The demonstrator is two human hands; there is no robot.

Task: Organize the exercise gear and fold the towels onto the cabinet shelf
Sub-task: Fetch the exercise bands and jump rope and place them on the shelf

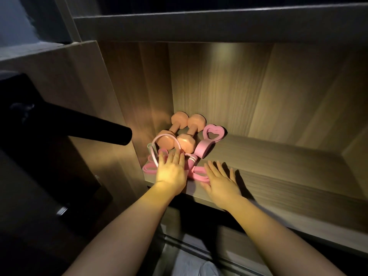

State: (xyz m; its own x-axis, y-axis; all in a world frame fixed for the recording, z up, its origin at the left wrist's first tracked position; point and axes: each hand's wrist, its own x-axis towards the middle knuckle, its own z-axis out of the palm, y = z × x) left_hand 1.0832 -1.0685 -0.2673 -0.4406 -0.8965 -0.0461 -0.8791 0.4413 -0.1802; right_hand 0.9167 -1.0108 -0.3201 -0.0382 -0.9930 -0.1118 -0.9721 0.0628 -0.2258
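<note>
Two peach dumbbells lie side by side in the back left corner of the wooden cabinet shelf. To their right lies a pink heart-shaped grip tool. In front of them is a heap of pink resistance bands and a pink skipping rope looped over the dumbbells. My left hand lies flat with straight fingers on the bands and rope. My right hand rests flat on the shelf just right of the bands, fingers spread. No towels are in view.
A black cylindrical bar juts in from the left, ending near the cabinet's side wall. Another shelf runs overhead. A lower shelf edge and something pale sit below my arms.
</note>
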